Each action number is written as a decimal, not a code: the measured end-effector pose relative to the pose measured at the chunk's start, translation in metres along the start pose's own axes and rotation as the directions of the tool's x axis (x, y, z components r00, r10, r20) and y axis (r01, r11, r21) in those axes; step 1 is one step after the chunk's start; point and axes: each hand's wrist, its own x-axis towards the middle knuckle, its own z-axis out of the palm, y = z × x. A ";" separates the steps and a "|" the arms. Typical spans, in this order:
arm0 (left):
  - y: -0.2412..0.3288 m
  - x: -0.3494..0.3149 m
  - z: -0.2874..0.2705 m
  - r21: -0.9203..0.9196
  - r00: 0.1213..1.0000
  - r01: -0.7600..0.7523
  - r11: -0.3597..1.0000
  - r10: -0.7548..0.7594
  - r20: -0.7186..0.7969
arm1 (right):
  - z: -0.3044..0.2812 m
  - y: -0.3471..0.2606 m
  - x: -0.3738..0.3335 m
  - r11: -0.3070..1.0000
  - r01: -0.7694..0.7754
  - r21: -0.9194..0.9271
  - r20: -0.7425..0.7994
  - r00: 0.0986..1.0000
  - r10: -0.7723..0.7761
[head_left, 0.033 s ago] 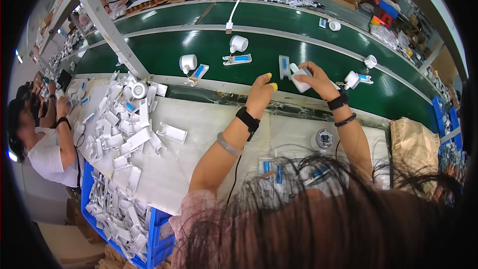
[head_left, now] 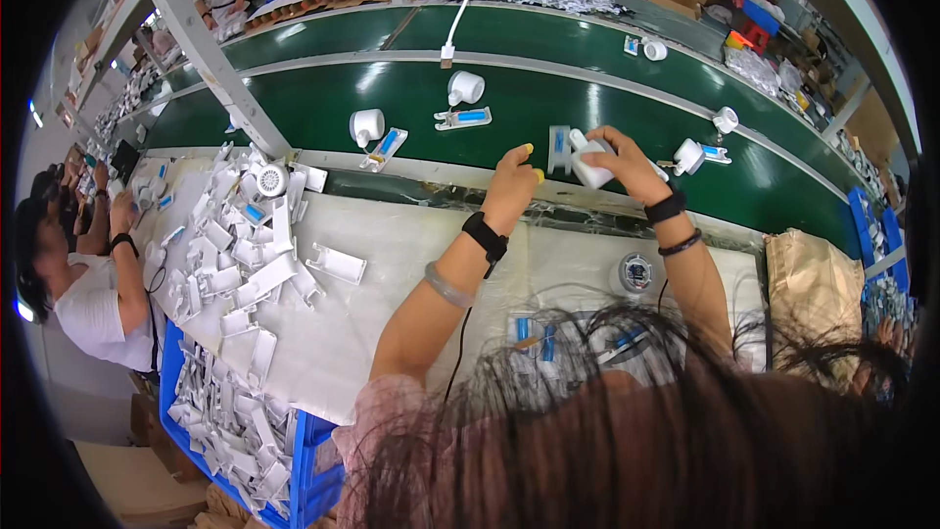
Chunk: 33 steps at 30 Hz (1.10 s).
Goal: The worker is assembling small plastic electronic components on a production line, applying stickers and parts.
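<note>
Fingers (head_left: 609, 134) of the right hand (head_left: 630, 167) gripped a white housing (head_left: 593, 173) at their tips over the green belt (head_left: 323, 106); to its left, the left hand (head_left: 510, 182) pointed forward, fingers parted

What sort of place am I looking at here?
Probably a factory assembly line: there's a long green belt, loose white casings heaped on a worktable, and a blue bin full of similar ones.

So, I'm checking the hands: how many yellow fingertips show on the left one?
2 on the left hand: upper fingertip, lower fingertip. Others may be hidden.
</note>
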 end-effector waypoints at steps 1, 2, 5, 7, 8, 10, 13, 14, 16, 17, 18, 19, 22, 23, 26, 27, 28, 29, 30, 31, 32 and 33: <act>-0.006 -0.002 -0.003 -0.004 1.000 -0.023 1.000 0.023 0.019 | 0.008 -0.018 -0.018 0.990 -0.032 0.134 0.043 0.999 0.026; -0.007 -0.003 -0.001 0.308 0.956 -0.292 0.905 0.266 0.125 | 0.008 -0.019 -0.030 0.951 -0.068 0.303 0.085 0.995 0.044; 0.012 -0.022 0.011 0.681 0.828 -0.558 0.474 0.370 0.421 | 0.008 -0.007 -0.050 0.726 -0.162 0.668 0.232 0.973 0.003; -0.012 -0.017 0.008 0.649 0.731 -0.678 0.345 0.409 0.546 | 0.015 -0.007 -0.054 0.656 -0.202 0.727 0.270 0.963 -0.003; -0.010 -0.016 0.010 0.543 0.786 -0.585 0.602 0.255 0.564 | 0.017 -0.013 -0.054 0.585 -0.227 0.779 0.319 0.946 -0.058; -0.013 -0.016 0.018 0.403 0.748 -0.446 0.799 0.086 0.658 | 0.011 -0.015 -0.056 0.461 -0.262 0.848 0.350 0.929 -0.116; 0.005 -0.015 0.018 0.358 0.684 -0.212 0.909 -0.123 0.719 | -0.010 0.010 -0.055 0.402 -0.146 0.904 0.208 0.972 -0.114; 0.006 -0.014 0.015 0.400 0.672 -0.094 0.912 -0.238 0.701 | -0.016 0.013 -0.053 0.383 -0.095 0.919 0.126 0.990 -0.056; 0.001 -0.016 0.020 0.092 0.655 -0.027 0.995 -0.052 0.754 | -0.026 0.017 -0.055 0.400 -0.013 0.916 -0.024 0.996 0.088; 0.000 -0.013 0.022 -0.077 0.603 0.040 0.996 0.038 0.797 | -0.031 0.022 -0.054 0.413 -0.006 0.911 -0.023 0.998 0.065; 0.000 -0.014 0.021 -0.128 0.594 0.141 0.982 0.020 0.804 | -0.033 0.026 -0.055 0.376 -0.016 0.926 -0.011 0.998 0.069; 0.007 -0.018 0.026 -0.125 0.592 0.140 0.982 0.018 0.806 | -0.035 0.029 -0.055 0.340 -0.028 0.940 0.003 0.997 0.072; 0.006 -0.021 0.028 0.136 0.749 0.153 0.979 -0.205 0.631 | -0.023 0.016 -0.056 0.339 -0.006 0.941 -0.022 0.997 0.079; 0.000 -0.021 0.029 0.135 0.749 0.153 0.979 -0.204 0.630 | -0.020 0.015 -0.056 0.339 -0.007 0.941 -0.021 0.997 0.078; -0.004 -0.027 0.038 0.243 0.931 -0.098 0.965 0.003 0.365 | -0.010 0.007 -0.057 0.347 -0.062 0.936 0.100 0.991 -0.094; -0.005 -0.027 0.038 0.244 0.931 -0.097 0.965 0.002 0.364 | -0.007 0.001 -0.060 0.346 -0.063 0.936 0.101 0.990 -0.094; -0.006 -0.027 0.037 0.242 0.943 -0.120 0.963 0.035 0.330 | -0.004 -0.005 -0.063 0.351 -0.099 0.931 0.157 0.977 -0.142; -0.006 -0.026 0.037 0.241 0.953 -0.146 0.959 0.071 0.295 | -0.002 -0.009 -0.064 0.360 -0.134 0.923 0.213 0.958 -0.192; -0.005 -0.024 0.037 0.242 0.953 -0.149 0.959 0.074 0.293 | 0.000 -0.008 -0.066 0.401 -0.121 0.908 0.197 0.968 -0.155; -0.005 -0.021 0.038 0.204 0.943 -0.152 0.967 0.080 0.322 | 0.001 -0.009 -0.067 0.402 -0.120 0.908 0.198 0.967 -0.159; -0.005 -0.020 0.037 0.167 0.933 -0.151 0.974 0.085 0.349 | 0.002 -0.010 -0.067 0.416 -0.129 0.900 0.213 0.963 -0.164; -0.007 -0.018 0.035 0.169 0.934 -0.153 0.974 0.087 0.346 | 0.003 -0.012 -0.067 0.430 -0.137 0.892 0.228 0.959 -0.169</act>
